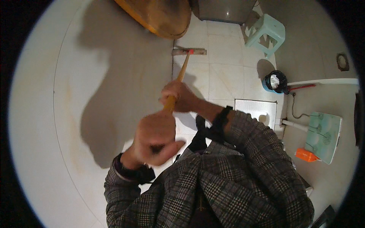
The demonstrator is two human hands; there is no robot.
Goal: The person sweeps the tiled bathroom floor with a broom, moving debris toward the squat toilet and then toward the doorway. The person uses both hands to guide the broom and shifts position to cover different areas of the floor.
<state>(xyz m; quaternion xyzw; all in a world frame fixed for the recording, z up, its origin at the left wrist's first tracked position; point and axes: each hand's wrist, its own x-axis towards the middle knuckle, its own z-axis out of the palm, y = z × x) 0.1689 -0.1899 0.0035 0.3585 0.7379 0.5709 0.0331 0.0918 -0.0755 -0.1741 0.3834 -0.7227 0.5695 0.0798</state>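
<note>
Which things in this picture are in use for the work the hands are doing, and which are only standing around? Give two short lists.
In use: the wooden-handled broom, held by the left hand and right hand; the tiled floor under its head.

Standing around: pale green plastic stool; blue bin with black liner; orange bottle; wooden door.

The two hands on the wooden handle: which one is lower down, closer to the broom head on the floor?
The right hand is closer to the broom head. It holds the handle farther along, while the left hand grips the top end.
</note>
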